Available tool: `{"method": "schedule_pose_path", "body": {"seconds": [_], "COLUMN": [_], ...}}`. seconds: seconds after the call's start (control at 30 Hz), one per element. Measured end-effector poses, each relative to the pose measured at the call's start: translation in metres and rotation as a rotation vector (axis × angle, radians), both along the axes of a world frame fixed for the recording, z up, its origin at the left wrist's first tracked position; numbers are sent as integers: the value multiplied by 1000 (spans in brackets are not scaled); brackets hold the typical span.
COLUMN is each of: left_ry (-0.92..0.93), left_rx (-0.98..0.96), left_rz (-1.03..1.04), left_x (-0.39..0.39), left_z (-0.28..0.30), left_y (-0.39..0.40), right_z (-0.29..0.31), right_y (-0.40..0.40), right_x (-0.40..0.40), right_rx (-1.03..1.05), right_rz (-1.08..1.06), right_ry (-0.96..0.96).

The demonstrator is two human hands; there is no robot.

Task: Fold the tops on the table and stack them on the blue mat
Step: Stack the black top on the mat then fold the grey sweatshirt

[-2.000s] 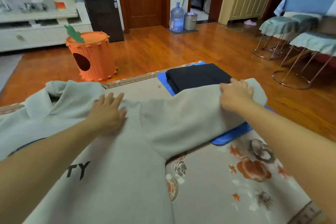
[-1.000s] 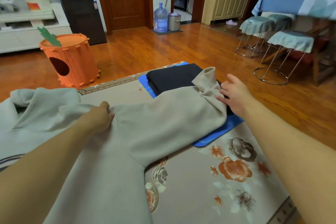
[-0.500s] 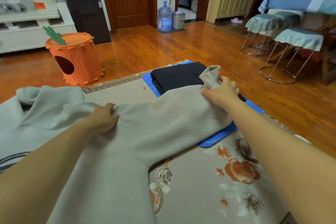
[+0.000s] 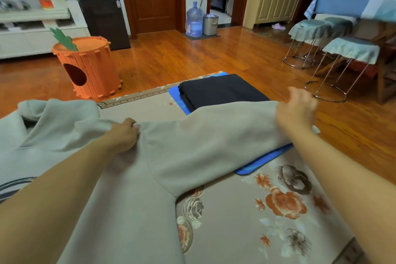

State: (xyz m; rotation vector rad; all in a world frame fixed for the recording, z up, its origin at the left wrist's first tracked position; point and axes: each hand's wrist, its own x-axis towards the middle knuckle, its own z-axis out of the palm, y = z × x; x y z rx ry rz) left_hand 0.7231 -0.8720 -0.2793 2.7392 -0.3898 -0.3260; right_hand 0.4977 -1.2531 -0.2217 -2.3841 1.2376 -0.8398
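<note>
A grey sweatshirt (image 4: 192, 152) lies spread over the floral table cloth (image 4: 246, 231), hood to the left. Its sleeve stretches right across the blue mat (image 4: 262, 162) and covers the near edge of a folded black top (image 4: 220, 90) that sits on the mat. My left hand (image 4: 125, 135) pinches the fabric at the shoulder seam. My right hand (image 4: 296, 109) is blurred and hovers over the far end of the sleeve with loose fingers. The cuff pokes out flat beside my wrist.
The table's right edge runs just past the mat, with wood floor beyond. An orange carrot-shaped bin (image 4: 87, 68) stands on the floor behind the table at left. Covered metal stools (image 4: 342, 53) stand at right. A water jug (image 4: 194, 19) is by the door.
My right hand had gripped the turned-up cuff; now the sleeve lies straightened out over the mat and the hand has come off it. My left hand keeps its pinch at the shoulder.
</note>
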Motion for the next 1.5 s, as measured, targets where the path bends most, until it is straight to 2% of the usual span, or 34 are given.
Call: {"method": "schedule_pose_path", "body": {"seconds": [0.07,0.1,0.23,0.3,0.4,0.43,0.5,0.57,0.6,0.67,0.73,0.8,0.87,0.97,1.07,1.23,1.33,1.43,1.5], "left_ry": [-23,-29,-63,-97,-223,-194,14,265,325,268,-26,-304,-397,-300,-132,-114,-124,-145,-186], "left_rx": [17,35,214,257,70,-73,-351,-574,-628,-692,-638,-441,-235,-41,220,222,265,341,364], "left_rz": [22,29,1,-7,61,146,237,114,30,-70,-66,93,281,440,423,478,469,515,556], "left_x": [0,-1,-4,4,25,30,22,2,-10,-27,-32,-21,-4,12,5,-5,3,32,52], "left_z": [4,4,14,25,49,52,54,48,46,44,49,50,50,39,7,-16,-11,0,10], "left_y": [0,-3,-10,-16,-31,-34,-33,-20,-6,30,84,159,241,348,410,428,425,446,466], "right_z": [-4,-5,-2,3,20,28,39,36,31,21,17,16,14,14,12,2,-5,-7,-6], "right_y": [14,17,18,13,-10,-12,-7,14,33,83,148,218,281,350,388,428,451,468,464], "right_x": [29,40,69,70,82,88,100,112,119,138,161,184,209,243,278,319,334,342,353], "right_rx": [-116,-158,-183,-271,-465,-504,-532,-480,-433,-426,-502,-495,-435,-309,-83,156,34,-135,-191], "right_rz": [335,408,349,322,215,203,207,210,216,321,530,715,827,874,803,705,663,738,717], "right_ry": [220,321,692,762,517,470,538,646,664,569,414,371,402,477,525,636,731,811,658]}}
